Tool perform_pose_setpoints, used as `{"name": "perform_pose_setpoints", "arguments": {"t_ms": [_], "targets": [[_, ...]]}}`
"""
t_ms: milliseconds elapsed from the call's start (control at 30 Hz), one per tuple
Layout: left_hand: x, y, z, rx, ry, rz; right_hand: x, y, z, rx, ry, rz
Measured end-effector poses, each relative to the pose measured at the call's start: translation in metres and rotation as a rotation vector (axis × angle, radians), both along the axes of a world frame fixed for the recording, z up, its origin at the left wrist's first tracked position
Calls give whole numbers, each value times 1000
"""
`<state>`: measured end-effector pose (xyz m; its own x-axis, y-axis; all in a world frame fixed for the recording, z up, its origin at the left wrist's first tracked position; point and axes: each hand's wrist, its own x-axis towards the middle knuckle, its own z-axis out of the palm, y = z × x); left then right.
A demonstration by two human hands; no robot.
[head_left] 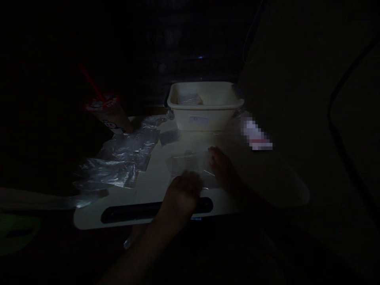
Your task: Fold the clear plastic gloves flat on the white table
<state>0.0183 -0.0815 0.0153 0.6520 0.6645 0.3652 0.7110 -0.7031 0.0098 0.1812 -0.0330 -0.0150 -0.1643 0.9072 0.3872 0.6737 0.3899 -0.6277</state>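
Note:
The scene is very dark. A clear plastic bag (pixel 185 161) lies on the small white table in front of me, between my hands. My left hand (pixel 181 194) is over the near edge of the bag, above the dark slot; its fingers are smeared by motion. At the bag's right side is my right hand (pixel 222 166), its fingers partly stretched out and a little apart; whether they touch the plastic is hard to see. To the left lies a spread of clear plastic bags (pixel 115 170), overlapping each other.
A cream plastic bin (pixel 204 118) with small clear packets (pixel 189 99) inside stands at the table's back. A drink cup (pixel 109 114) with a red straw is at back left. A pixelated item (pixel 255 134) lies at right. A dark slot (pixel 130 212) runs along the table's (pixel 89 215) front edge.

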Motion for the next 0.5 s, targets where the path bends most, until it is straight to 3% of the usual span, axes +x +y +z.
{"name": "perform_pose_setpoints", "arguments": {"t_ms": [200, 367, 500], "targets": [[-11, 3, 9, -211, -227, 79, 4, 2, 5, -111, 258, -68], [-22, 2, 42, -598, -734, 189, 15, 14, 7, -140, 554, -102], [-24, 9, 64, -847, -1285, 378, 15, 21, 15, -293, 711, 26]]}}
